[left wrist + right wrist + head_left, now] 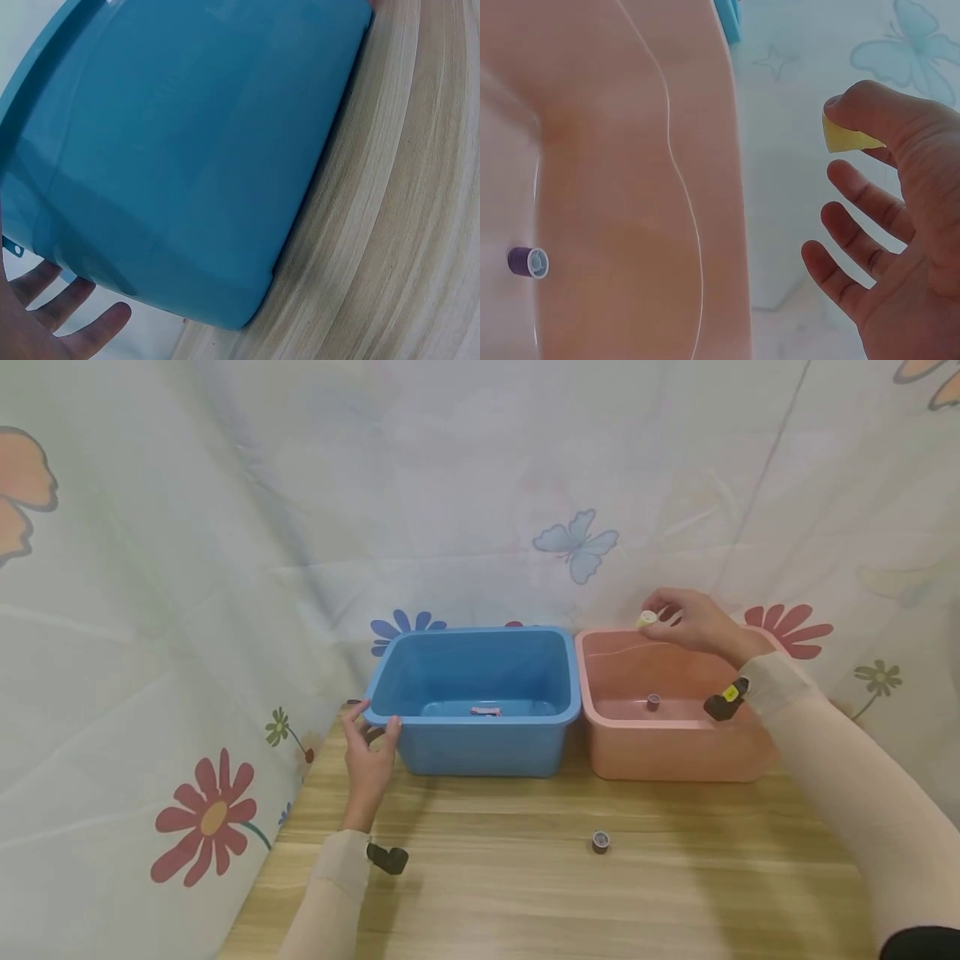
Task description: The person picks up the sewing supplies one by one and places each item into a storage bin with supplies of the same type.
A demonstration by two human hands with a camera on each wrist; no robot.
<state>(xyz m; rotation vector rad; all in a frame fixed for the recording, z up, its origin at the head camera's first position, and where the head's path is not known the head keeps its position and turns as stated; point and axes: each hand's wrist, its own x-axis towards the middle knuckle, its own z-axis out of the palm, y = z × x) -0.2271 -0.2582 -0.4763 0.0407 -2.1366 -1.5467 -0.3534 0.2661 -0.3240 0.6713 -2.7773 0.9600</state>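
At the left front corner of the blue plastic bin (480, 747), my left hand (369, 768) holds the rim between thumb and fingers. In the left wrist view its other fingers (67, 307) spread along the bin's end wall. Over the back of the pink bin (682, 752), my right hand (693, 622) pinches a small yellow thread spool (647, 619) between thumb and index finger. The other three fingers are spread loosely in the right wrist view. A purple spool (528, 262) with white ends lies on the pink bin's floor.
A dark spool (601, 842) stands on the wooden table (480, 877) in front of the bins. Inside the blue bin lies a small pink-and-white item (485, 711). A pale line (667, 127) runs across the pink bin's wall. A flowered curtain (465, 485) hangs behind.
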